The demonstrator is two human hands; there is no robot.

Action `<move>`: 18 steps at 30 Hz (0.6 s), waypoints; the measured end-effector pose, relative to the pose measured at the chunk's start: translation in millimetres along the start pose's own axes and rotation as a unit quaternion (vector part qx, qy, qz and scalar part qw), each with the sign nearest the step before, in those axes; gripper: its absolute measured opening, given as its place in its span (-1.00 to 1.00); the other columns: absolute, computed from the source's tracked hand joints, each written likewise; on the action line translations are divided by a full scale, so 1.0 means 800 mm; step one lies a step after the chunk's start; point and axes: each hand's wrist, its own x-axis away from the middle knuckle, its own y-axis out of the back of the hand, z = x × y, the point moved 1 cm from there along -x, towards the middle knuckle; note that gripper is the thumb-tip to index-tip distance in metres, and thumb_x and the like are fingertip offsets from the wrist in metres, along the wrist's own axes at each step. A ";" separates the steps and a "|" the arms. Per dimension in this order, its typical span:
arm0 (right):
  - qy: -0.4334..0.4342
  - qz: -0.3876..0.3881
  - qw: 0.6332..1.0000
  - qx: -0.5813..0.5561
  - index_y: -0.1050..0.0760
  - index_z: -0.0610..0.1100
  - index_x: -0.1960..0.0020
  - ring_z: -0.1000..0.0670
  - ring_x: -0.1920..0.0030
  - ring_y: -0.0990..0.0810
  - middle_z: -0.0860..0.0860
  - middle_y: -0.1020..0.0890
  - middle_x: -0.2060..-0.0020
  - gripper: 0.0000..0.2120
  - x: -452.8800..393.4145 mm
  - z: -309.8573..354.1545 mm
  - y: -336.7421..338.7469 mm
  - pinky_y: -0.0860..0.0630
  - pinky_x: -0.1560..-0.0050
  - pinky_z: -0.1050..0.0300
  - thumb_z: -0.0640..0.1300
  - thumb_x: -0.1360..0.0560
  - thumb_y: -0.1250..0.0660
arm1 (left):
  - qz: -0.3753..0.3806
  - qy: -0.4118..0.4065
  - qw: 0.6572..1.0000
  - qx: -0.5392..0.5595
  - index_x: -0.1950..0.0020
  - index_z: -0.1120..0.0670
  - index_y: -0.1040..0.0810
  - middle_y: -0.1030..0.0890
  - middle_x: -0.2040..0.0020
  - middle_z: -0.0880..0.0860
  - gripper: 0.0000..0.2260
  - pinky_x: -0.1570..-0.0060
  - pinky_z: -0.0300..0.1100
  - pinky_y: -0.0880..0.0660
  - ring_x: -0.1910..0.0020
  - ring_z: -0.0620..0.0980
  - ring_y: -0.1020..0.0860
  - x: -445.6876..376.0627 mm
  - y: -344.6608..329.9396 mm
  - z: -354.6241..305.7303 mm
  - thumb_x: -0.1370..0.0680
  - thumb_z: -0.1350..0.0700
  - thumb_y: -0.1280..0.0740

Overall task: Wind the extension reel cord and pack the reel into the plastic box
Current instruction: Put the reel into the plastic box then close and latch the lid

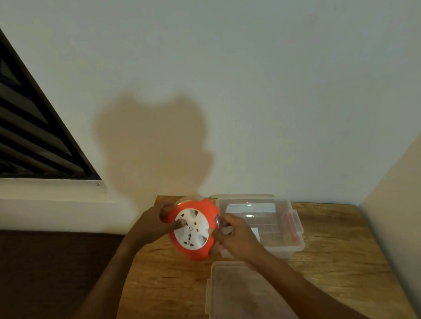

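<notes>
Both hands grip the reel [194, 228] just left of the plastic box [284, 246]; left hand [152, 224] clasps its far rim, right hand [234, 238], nearer the box, pinches its box-side edge; disc tilted, face toward the person.

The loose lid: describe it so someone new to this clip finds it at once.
Start at the wooden table in the wall corner. Nearest the camera, below the right hand, the lid lies flat. Unlike the deep clear box with red latches behind it, it is shallow, cloudy and holds nothing.
</notes>
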 end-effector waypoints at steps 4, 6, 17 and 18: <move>0.025 -0.045 0.999 0.003 -0.59 -0.02 -0.14 -0.05 0.02 -0.66 0.08 -0.62 0.03 -0.78 -0.009 0.006 0.077 -0.65 0.03 -0.12 -0.07 -0.51 -0.42 | -0.001 -0.058 0.998 -0.013 -0.37 -0.05 -0.56 -0.63 -0.11 -0.19 -0.48 0.13 -0.43 -0.55 -0.02 -0.23 -0.63 -0.028 -0.016 -0.070 -0.46 -0.19 -0.55; 0.033 -0.071 0.997 0.029 -0.56 -0.02 -0.19 -0.03 0.00 -0.64 0.10 -0.60 0.02 -0.74 -0.016 0.000 0.112 -0.65 0.02 -0.11 -0.07 -0.50 -0.43 | -0.005 -0.081 0.997 -0.008 -0.40 0.03 -0.56 -0.65 -0.21 -0.06 -0.50 -0.07 -0.27 -0.56 -0.14 -0.08 -0.63 -0.043 -0.033 -0.101 -0.51 -0.09 -0.54; -0.085 -0.078 0.983 0.144 -0.45 0.02 -0.19 0.07 0.04 -0.58 0.03 -0.61 -0.07 -0.65 -0.036 -0.089 0.244 -0.58 0.17 0.16 -0.16 -0.45 -0.45 | 0.000 -0.057 0.998 -0.029 -0.34 0.16 -0.61 -0.65 -0.26 0.15 -0.68 -0.06 -0.15 -0.57 -0.04 0.00 -0.58 -0.074 -0.186 -0.185 -0.60 0.12 -0.43; -0.089 -0.073 0.981 0.156 -0.43 0.04 -0.16 0.06 0.05 -0.59 0.01 -0.62 -0.07 -0.65 -0.036 -0.093 0.247 -0.60 0.15 0.12 -0.17 -0.45 -0.45 | 0.009 -0.040 0.999 -0.019 -0.34 0.17 -0.62 -0.66 -0.24 0.15 -0.68 -0.01 -0.12 -0.63 -0.01 0.04 -0.61 -0.072 -0.196 -0.183 -0.60 0.13 -0.43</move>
